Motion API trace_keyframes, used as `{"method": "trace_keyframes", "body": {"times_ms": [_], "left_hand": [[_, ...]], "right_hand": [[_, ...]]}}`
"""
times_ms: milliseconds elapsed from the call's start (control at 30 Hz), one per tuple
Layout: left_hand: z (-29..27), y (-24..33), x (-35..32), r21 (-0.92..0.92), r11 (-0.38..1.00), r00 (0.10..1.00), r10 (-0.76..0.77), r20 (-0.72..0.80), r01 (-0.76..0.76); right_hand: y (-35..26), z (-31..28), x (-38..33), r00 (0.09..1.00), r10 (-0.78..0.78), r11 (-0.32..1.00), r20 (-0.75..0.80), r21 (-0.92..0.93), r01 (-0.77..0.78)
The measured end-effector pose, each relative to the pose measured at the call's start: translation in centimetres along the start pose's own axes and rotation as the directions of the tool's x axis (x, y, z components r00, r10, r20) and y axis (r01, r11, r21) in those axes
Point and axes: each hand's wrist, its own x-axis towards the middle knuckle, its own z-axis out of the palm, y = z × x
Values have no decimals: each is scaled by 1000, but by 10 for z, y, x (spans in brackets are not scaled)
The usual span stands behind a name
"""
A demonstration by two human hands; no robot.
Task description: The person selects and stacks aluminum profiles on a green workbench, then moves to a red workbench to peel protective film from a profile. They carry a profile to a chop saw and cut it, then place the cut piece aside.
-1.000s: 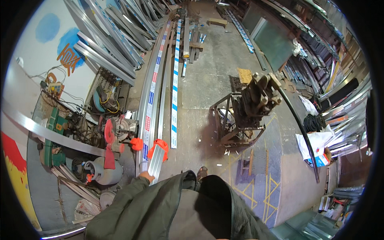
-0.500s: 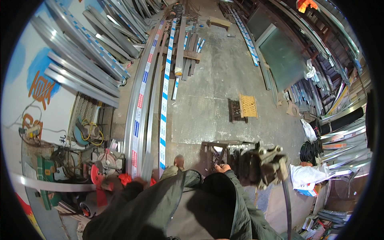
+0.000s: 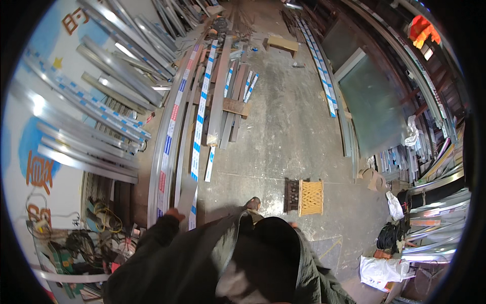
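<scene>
Left hand (image 3: 174,215) grips the near end of a long metal strip (image 3: 186,200) at lower left.
Its fingers wrap tight around the strip, which lies with other long bars (image 3: 167,147) on the floor (image 3: 283,131). I cannot see the right hand. It looks like lifting; the strip is long, so it needs a steady pull.

Long metal profiles (image 3: 169,147) are gleaming smooth and glossy under striped protective film. The concrete floor (image 3: 283,126) is looking rough, matt and dusty. A woven stool (image 3: 310,196) is showing pale wood.
</scene>
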Motion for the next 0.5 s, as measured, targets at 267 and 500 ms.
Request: {"method": "trace_keyframes", "body": {"times_ms": [267, 500], "left_hand": [[-19, 87, 56, -92, 977, 935, -154, 319, 192], [-171, 233, 279, -2, 994, 943, -104, 316, 111]], "right_hand": [[-174, -303, 210, 967, -65, 903, -245, 399, 161], [-187, -408, 356, 980, 199, 977, -15, 88, -197]]}}
